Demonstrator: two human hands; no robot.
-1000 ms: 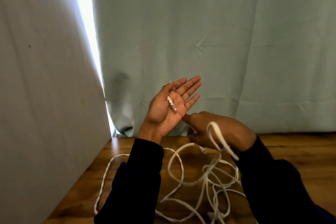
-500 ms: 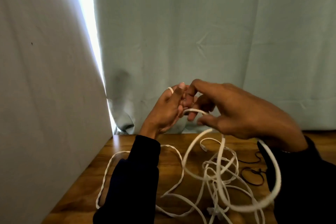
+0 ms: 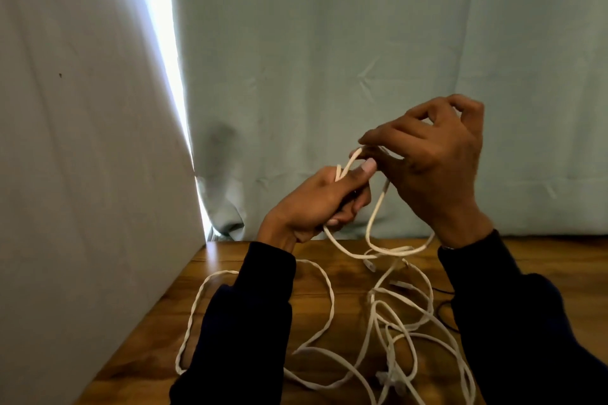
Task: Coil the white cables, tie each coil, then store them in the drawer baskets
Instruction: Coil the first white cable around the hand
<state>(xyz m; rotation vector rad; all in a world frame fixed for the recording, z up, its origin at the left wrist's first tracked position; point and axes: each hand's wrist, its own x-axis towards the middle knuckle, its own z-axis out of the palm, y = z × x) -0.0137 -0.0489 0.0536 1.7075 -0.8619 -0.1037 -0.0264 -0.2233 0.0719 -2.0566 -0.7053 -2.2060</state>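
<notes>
On the brown wooden table (image 3: 329, 293) nearest to us, the long white flat cables (image 3: 408, 332) lie in a loose tangle between our two dark sleeves, not yet coiled. A thin black tie (image 3: 442, 306) shows just beside the right sleeve. Higher up, our left hand (image 3: 316, 204) is now closed around the cable, with a loop standing up over the thumb; one second ago this palm was open and flat, with only the plug end lying on it. Our right hand (image 3: 431, 158) has risen and pinches the same cable just above the left one, and a slack loop hangs below both. We judge that the first turn of the coil is made and the winding has begun. Behind, the pale green curtain (image 3: 362, 43) hangs.
</notes>
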